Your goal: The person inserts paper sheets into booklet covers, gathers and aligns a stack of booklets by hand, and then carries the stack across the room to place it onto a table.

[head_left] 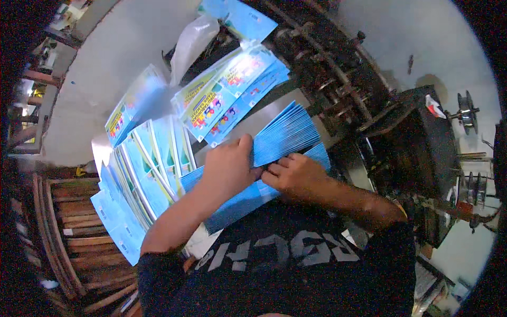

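A fanned stack of blue printed sheets (288, 132) is spread in front of me, its many edges showing as fine stripes. My left hand (229, 161) grips the near left corner of this stack, thumb on top. Close beside it, my right hand (297, 177) has its fingers curled against the stack's near edge; its fingertips are partly hidden. More blue sheets (240, 203) lie beneath both hands and reach toward my shirt. Beyond my hands rests a pile of colourful printed sheets (222, 95) with yellow and blue panels.
Several bundles of folded sheets (153, 158) stand to the left, next to loose blue sheets (119, 222). A clear plastic bag (193, 45) sits at the back. Dark machinery (327, 68) fills the far right. Wooden slats (87, 238) lie at lower left.
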A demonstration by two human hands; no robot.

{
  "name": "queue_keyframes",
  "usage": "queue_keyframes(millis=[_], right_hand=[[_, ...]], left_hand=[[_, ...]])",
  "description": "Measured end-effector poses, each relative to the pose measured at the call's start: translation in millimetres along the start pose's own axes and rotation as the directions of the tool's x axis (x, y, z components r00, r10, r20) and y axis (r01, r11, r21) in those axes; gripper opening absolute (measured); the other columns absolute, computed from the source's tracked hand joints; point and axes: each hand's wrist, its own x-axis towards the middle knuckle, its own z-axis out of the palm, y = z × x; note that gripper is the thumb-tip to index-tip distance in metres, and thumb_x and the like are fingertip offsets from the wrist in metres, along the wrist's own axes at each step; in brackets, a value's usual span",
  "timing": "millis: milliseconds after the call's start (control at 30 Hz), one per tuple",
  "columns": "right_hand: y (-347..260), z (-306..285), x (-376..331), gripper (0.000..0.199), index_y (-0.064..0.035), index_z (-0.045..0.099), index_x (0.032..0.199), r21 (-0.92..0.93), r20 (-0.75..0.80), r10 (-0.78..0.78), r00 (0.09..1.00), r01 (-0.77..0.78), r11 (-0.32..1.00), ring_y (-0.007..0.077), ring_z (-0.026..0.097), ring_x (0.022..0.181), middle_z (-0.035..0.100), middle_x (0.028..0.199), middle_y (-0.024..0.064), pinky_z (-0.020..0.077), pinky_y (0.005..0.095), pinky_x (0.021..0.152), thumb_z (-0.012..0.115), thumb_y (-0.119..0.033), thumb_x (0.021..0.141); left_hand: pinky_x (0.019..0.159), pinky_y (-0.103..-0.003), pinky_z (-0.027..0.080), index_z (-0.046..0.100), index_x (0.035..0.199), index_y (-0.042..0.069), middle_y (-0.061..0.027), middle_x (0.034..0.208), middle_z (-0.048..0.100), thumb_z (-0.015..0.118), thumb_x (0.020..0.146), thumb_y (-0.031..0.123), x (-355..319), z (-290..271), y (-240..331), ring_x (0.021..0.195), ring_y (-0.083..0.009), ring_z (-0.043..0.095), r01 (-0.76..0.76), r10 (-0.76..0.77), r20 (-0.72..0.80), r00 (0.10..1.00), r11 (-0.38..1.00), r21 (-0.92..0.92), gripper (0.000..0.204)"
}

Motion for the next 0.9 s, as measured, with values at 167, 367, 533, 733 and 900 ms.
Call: queue_keyframes(millis=[167,367,533,733,900], right_hand=[[-8.4,1.9,-2.6,0.037,-0.0114,0.055,0.091,0.041,0.009,-0.004,1.000,0.004,0.999,0.0222,0.061,0.073,0.060,0.079,0.0038,0.0478,0.0359,0.064,0.071,-0.029,0.063],[-0.2,-32.8,-37.6,0.055,-0.0108,0.056,0.106,0.123,-0.009,0.134,0.991,-0.132,0.984,0.0281,0.063,0.081,0.063,0.090,0.0083,0.0503,0.0396,0.069,0.078,-0.030,0.059],[-2.6,-86.6,-78.4,0.060,-0.0053,0.050,0.121,0.693,-0.077,0.627,0.775,-0.411,0.592,0.0253,0.063,0.097,0.064,0.108,0.0131,0.0503,0.0340,0.079,0.078,-0.020,0.069],[-13.4,-80.1,-2.9,0.069,0.0010,0.042,0.133,0.887,0.307,0.916,0.258,-0.428,-0.177,0.0274,0.055,0.106,0.058,0.117,0.0150,0.0452,0.0403,0.090,0.067,-0.036,0.080],[84.5,70.8,-11.8,0.055,0.0013,0.056,0.117,0.824,0.210,0.845,0.493,-0.554,0.118,0.0196,0.060,0.088,0.063,0.103,0.0096,0.0494,0.0345,0.079,0.067,-0.040,0.083]], left_hand=[[0.061,-0.044,0.052,0.051,0.112,0.008,-0.0164,0.077,0.065,0.072,0.071,0.040,-0.1,-3.9,-1.8,0.071,-0.0354,0.065,-0.001,0.001,-0.007,1.000,1.000,-0.004,0.055],[0.069,-0.042,0.052,0.058,0.114,0.005,-0.0211,0.083,0.066,0.069,0.077,0.041,-0.4,-35.4,-46.3,0.076,-0.0321,0.066,0.011,-0.069,-0.189,0.980,0.956,-0.293,0.053],[0.073,-0.032,0.053,0.055,0.115,-0.001,-0.0126,0.099,0.065,0.069,0.083,0.026,7.6,-23.2,-103.5,0.083,-0.0192,0.064,-0.023,-0.377,-0.078,0.923,0.148,-0.989,0.044],[0.076,-0.034,0.052,0.048,0.124,-0.001,-0.0142,0.107,0.061,0.069,0.084,0.031,25.7,86.4,-72.3,0.090,-0.0211,0.062,-0.055,-0.484,0.159,0.861,-0.400,-0.915,0.055],[0.082,-0.039,0.049,0.048,0.126,-0.002,-0.0147,0.112,0.060,0.054,0.091,0.047,34.5,111.7,-76.3,0.096,-0.0243,0.060,0.067,-0.505,0.142,0.852,-0.163,-0.984,0.060]])
